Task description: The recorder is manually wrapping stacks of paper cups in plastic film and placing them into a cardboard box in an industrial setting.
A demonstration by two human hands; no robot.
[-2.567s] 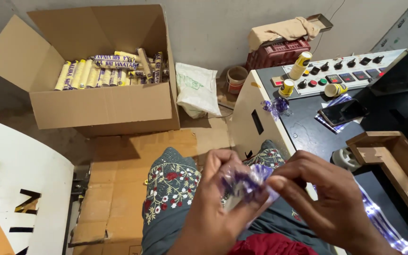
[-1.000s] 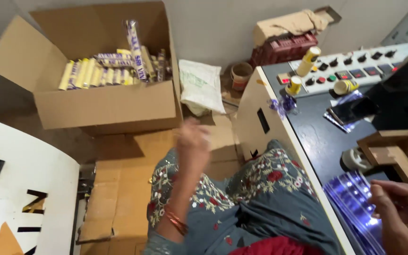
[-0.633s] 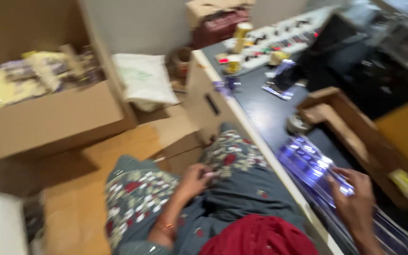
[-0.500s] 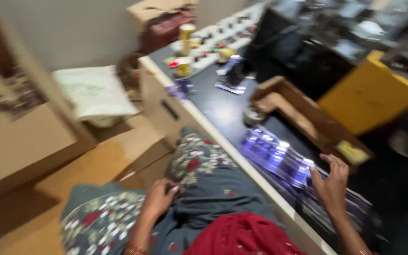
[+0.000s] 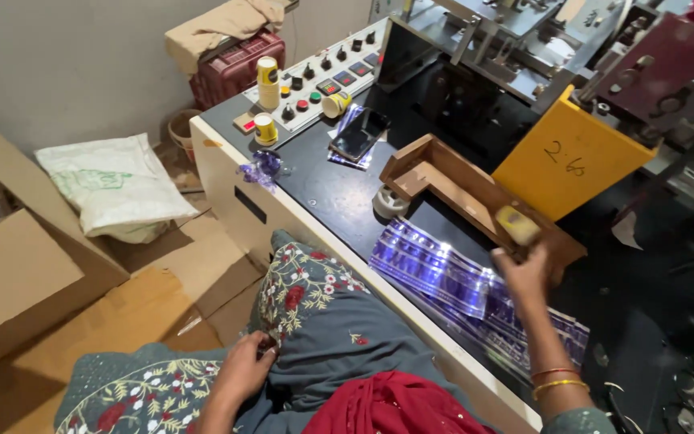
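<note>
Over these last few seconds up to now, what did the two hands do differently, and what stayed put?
Both hands let go of the purple wrapper they were working together in the lap. The left hand dropped to rest on the embroidered grey garment. The right hand reached out to the machine table, over the shiny purple wrapper strip, beside the wooden tray. The phone and control panel stayed as they were.

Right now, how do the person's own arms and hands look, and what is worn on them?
Both hands are bare, with no gloves. The right hand has two thin bangles at the wrist, one red and one gold, and a grey-green sleeve edge begins just below them. The left hand shows no ring or bangle in this view; its forearm is bare where visible.
</note>
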